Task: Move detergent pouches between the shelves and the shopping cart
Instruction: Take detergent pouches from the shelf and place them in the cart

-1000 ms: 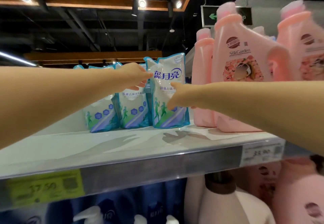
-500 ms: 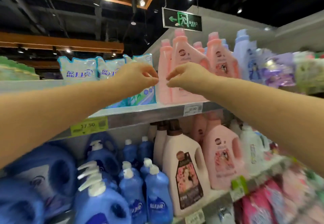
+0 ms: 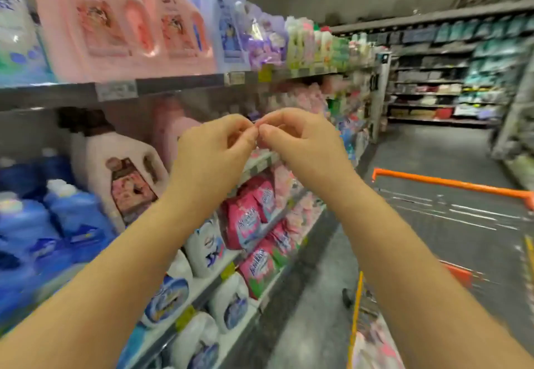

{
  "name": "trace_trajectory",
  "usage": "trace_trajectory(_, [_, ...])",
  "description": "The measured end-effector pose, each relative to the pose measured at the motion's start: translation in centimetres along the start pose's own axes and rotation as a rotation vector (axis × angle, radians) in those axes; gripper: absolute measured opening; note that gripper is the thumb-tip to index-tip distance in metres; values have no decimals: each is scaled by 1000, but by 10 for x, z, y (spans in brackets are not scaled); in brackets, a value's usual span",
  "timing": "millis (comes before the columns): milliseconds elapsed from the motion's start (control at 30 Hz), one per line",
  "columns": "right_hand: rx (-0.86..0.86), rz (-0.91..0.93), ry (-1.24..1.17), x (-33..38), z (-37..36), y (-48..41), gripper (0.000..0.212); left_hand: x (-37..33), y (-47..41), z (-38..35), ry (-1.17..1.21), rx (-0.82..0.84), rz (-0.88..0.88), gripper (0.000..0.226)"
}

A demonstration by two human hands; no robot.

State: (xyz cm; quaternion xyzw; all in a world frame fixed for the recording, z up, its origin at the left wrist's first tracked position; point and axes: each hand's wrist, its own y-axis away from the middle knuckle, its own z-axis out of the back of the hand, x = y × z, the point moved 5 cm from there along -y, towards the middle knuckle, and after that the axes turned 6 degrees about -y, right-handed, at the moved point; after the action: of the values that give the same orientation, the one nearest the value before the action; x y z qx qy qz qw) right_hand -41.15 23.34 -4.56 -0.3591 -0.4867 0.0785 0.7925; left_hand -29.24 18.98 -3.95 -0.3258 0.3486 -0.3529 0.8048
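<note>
Head view: left hand (image 3: 212,151) and right hand (image 3: 303,144) touched at the fingertips, curled (holding nothing); cart (image 3: 450,185) sat at four o'clock.

Pink detergent pouches (image 3: 248,224) stand upright, packed in blurred rows along the front edges of the lower shelves (image 3: 261,164). The wire shopping cart (image 3: 450,184), orange-rimmed, stands in the aisle to their right.

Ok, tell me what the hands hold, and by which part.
Nothing visible: the left hand and the right hand are curled, fingertips meeting in mid-air, with nothing showing between them.
</note>
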Motion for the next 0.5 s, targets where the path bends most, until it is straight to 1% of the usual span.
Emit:
trace_trajectory(100, [-158, -154, -104, -59, 55, 48, 9, -40, 31, -89, 152, 95, 70, 14])
trace_trajectory(167, [-255, -257, -105, -103, 93, 80, 9, -66, 54, -150, 246, 166, 146, 14])
trace_trajectory(233, [-301, -360, -71, -145, 133, 108, 9, -92, 74, -209, 332, 237, 222, 15])
trace_trajectory(300, [-306, -443, -19, -182, 169, 131, 11, -113, 88, -259, 414, 283, 273, 19])
trace_trajectory(367, [-324, -527, 49, -214, 203, 151, 15, -127, 102, -306, 441, 335, 353, 15])
trace_trajectory(467, [-445, -683, 71, -271, 247, 196, 15, -136, 138, -380, 489, 451, 506, 7])
trace_trajectory(500, [-472, -749, 82, -290, 255, 215, 13, -135, 153, -401, 483, 491, 552, 9])
